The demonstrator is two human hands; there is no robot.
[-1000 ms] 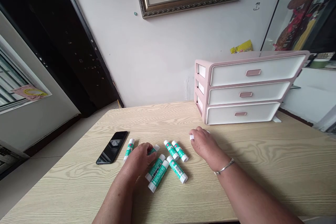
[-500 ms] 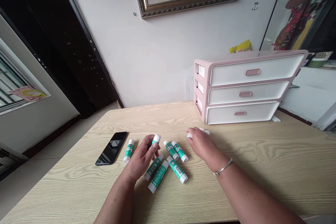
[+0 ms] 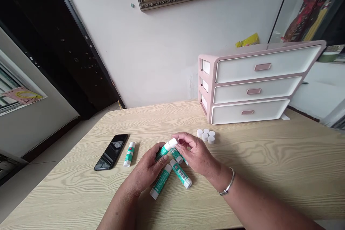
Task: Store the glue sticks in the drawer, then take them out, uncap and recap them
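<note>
My left hand (image 3: 147,170) and my right hand (image 3: 193,152) both hold a green-labelled glue stick (image 3: 166,149) above the table. My right fingertips pinch its white end, and my left fingers wrap its green body. Below my hands, another glue stick (image 3: 176,155) is partly hidden. Two more glue sticks (image 3: 161,181) (image 3: 181,174) lie close to my left palm. A further glue stick (image 3: 129,154) lies apart on the left. Several white caps (image 3: 205,135) stand in a small cluster beyond my right hand.
A black smartphone (image 3: 111,152) lies face up at the left of the light wood-grain table (image 3: 81,187). A pink-and-white three-drawer plastic organizer (image 3: 250,82) stands at the back right. Behind the table rises a wall, with a dark doorway (image 3: 64,54) at the left.
My hands have come together on one glue stick, which my left hand held alone before. My right hand has left the white caps, which now show fully. The view has tilted slightly.
</note>
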